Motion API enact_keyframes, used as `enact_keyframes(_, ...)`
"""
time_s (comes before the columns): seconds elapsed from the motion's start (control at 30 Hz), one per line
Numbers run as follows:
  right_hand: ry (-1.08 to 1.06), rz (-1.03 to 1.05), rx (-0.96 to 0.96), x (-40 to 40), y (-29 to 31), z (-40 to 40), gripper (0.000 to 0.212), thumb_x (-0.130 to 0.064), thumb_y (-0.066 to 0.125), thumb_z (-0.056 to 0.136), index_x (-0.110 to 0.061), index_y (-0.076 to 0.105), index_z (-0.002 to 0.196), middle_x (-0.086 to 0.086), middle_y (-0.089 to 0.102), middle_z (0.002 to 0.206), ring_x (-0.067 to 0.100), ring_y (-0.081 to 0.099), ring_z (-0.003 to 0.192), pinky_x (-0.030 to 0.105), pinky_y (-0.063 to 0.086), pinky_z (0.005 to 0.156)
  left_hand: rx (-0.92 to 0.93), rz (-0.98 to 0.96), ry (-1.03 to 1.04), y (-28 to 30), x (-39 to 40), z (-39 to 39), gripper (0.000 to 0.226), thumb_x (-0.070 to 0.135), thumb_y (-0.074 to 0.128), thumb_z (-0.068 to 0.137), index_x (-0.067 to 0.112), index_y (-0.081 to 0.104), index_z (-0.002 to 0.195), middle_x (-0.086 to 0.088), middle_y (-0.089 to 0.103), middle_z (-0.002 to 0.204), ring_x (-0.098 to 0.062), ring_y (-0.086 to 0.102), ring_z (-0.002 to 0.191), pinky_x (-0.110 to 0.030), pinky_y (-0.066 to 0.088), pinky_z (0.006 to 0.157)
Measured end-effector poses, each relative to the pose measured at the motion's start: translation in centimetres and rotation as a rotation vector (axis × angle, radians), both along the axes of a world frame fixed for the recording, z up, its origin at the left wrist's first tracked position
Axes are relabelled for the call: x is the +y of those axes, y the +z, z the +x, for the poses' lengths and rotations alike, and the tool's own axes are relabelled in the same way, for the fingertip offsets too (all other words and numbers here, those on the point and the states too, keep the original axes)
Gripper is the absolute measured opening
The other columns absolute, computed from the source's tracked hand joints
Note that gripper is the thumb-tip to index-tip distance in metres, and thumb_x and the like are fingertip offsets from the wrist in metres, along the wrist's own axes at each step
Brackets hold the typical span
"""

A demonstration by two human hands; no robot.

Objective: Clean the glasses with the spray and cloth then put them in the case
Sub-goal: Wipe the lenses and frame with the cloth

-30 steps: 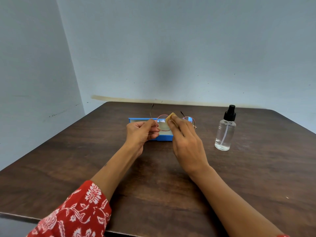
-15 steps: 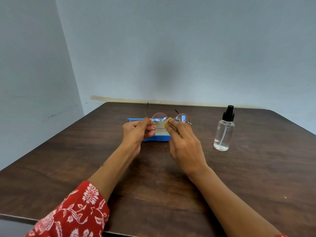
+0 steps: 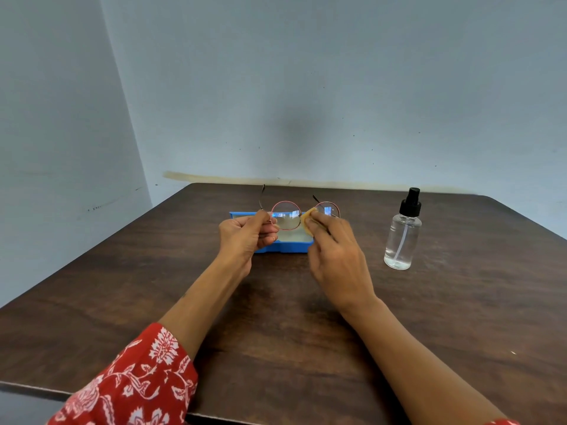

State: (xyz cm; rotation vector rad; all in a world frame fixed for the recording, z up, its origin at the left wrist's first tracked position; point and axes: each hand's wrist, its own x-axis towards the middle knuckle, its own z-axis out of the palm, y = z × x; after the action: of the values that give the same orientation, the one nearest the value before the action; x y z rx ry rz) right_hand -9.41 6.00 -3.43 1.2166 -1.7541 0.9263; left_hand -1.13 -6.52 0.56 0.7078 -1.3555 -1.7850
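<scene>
Dark wooden surface (image 3: 276, 317), set into the corner of two pale walls, carrying everything within easy reach of both arms.

Open blue case (image 3: 285, 246), lying flat at mid-surface straight ahead, directly under the work, probably so the finished pair can drop in with little travel. Pale lining showing inside; nothing visible in it, though the hands and frame hide part of the interior.

Clear spray bottle (image 3: 402, 231), upright to the right, well apart from the case, black pump on top. Some clear liquid visible at the bottom with the dip tube running down into it; exact fill level hard to read through the clear wall. Parked there, likely to stay out of the wiping.

Left hand (image 3: 245, 234), curled and pinching the frame at its left edge, near the hinge, apparently to steady the pair while keeping fingers off the lens.

Right hand (image 3: 334, 250), fingers closed on the cloth, pressing it against the frame between the two lenses.

Glasses (image 3: 286, 215), round, thin pink rim, held in the air just above the case, temples unfolded and pointing away.

Small yellow cloth (image 3: 306, 220), bunched at the right fingertips, mostly hidden by them. Wiping seemingly in progress; casing not yet done.
</scene>
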Motion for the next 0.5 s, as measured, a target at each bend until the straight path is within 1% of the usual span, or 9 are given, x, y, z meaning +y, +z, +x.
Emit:
enact_keyframes(0.07, -0.046, -0.096, -0.106, 0.3, 0.1, -0.6, 0.037, 0.004, 0.051, 0.079, 0.005, 0.063, 0.115, 0.018, 0.062, 0.114, 0.025, 0.053, 0.107, 0.021, 0.039, 0.093, -0.003, 0.0, -0.005, 0.1, -0.1, 0.0, 0.01, 0.008, 0.066, 0.081, -0.001, 0.069, 0.079, -0.003, 0.065, 0.05, -0.007, 0.057, 0.043, -0.014, 0.049, 0.044)
enact_keyframes(0.13, -0.085, -0.167, -0.187, 0.8, 0.3, -1.1, 0.038, 0.0, 0.046, 0.083, 0.006, 0.06, 0.118, 0.019, 0.059, 0.118, 0.022, 0.047, 0.111, 0.014, 0.03, 0.098, -0.012, -0.006, -0.011, 0.0, -0.1, -0.1, 0.011, 0.008, 0.066, 0.082, -0.002, 0.069, 0.079, -0.003, 0.065, 0.051, -0.008, 0.057, 0.042, -0.014, 0.049, 0.044)
enact_keyframes(0.2, -0.089, -0.157, -0.182, 1.0, 0.3, -1.1, 0.039, -0.006, 0.042, 0.087, 0.007, 0.058, 0.12, 0.02, 0.057, 0.121, 0.021, 0.044, 0.114, 0.012, 0.026, 0.101, -0.019, -0.012, -0.015, 0.0, 0.0, -0.2, 0.011, 0.009, 0.066, 0.082, -0.001, 0.069, 0.078, -0.003, 0.065, 0.051, -0.007, 0.058, 0.043, -0.015, 0.049, 0.045)
enact_keyframes(0.27, -0.054, -0.099, -0.111, 0.6, 0.2, -0.6, 0.036, -0.006, 0.046, 0.088, 0.007, 0.059, 0.119, 0.02, 0.057, 0.121, 0.024, 0.047, 0.114, 0.018, 0.032, 0.102, -0.019, -0.017, -0.013, -0.1, 0.0, -0.3, 0.012, 0.009, 0.066, 0.082, -0.001, 0.068, 0.077, -0.003, 0.066, 0.051, -0.007, 0.058, 0.043, -0.015, 0.05, 0.045)
enact_keyframes(0.33, 0.011, -0.033, -0.037, 0.1, 0.1, 0.0, 0.034, -0.01, 0.048, 0.088, 0.006, 0.061, 0.116, 0.019, 0.059, 0.119, 0.026, 0.051, 0.113, 0.026, 0.041, 0.098, -0.019, -0.024, -0.008, -0.2, 0.0, -0.2, 0.012, 0.009, 0.066, 0.082, -0.001, 0.068, 0.076, -0.003, 0.066, 0.052, -0.007, 0.059, 0.044, -0.015, 0.049, 0.045)
enact_keyframes(0.37, 0.033, -0.015, -0.02, 0.0, 0.1, 0.1, 0.034, -0.011, 0.048, 0.089, 0.005, 0.062, 0.115, 0.018, 0.06, 0.119, 0.026, 0.052, 0.112, 0.027, 0.043, 0.096, -0.019, -0.024, -0.007, -0.2, -0.1, -0.1, 0.012, 0.01, 0.066, 0.082, 0.0, 0.068, 0.076, -0.003, 0.066, 0.053, -0.007, 0.059, 0.044, -0.015, 0.049, 0.045)
enact_keyframes(0.43, 0.026, -0.044, -0.05, 0.1, 0.2, -0.1, 0.033, -0.011, 0.049, 0.089, 0.005, 0.062, 0.115, 0.018, 0.06, 0.118, 0.025, 0.052, 0.112, 0.023, 0.04, 0.097, -0.017, -0.021, -0.01, -0.1, -0.1, 0.0, 0.012, 0.009, 0.066, 0.083, -0.001, 0.069, 0.077, -0.004, 0.066, 0.052, -0.007, 0.058, 0.043, -0.015, 0.049, 0.045)
enact_keyframes(0.5, -0.027, -0.122, -0.136, 0.6, 0.3, -0.6, 0.033, -0.012, 0.049, 0.09, 0.005, 0.061, 0.117, 0.018, 0.059, 0.119, 0.024, 0.049, 0.113, 0.015, 0.031, 0.101, -0.022, -0.018, -0.013, 0.0, -0.1, 0.0, 0.012, 0.009, 0.065, 0.083, -0.001, 0.069, 0.077, -0.003, 0.065, 0.051, -0.007, 0.057, 0.042, -0.014, 0.049, 0.044)
